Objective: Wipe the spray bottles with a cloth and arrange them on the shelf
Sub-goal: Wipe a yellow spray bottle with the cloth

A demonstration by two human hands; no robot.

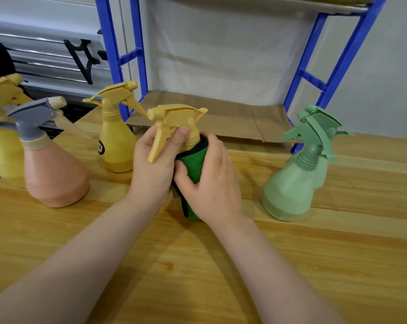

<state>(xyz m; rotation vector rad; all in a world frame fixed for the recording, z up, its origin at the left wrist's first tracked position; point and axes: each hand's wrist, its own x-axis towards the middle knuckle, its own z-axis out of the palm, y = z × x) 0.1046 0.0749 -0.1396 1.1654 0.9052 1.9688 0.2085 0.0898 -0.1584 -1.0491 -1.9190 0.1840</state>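
Both hands [151, 169] [211, 178] around cloth-wrapped yellow bottle [174, 118], mid-table [337, 265], neighbours apart.

Black label on yellow spray bottle [117, 146]: print unreadable; no other text.

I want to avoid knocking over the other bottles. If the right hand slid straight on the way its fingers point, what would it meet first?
The right hand points left across the green cloth. Beyond the cloth-wrapped bottle it would first meet the left hand, then probably the pink bottle, though depth is unclear.
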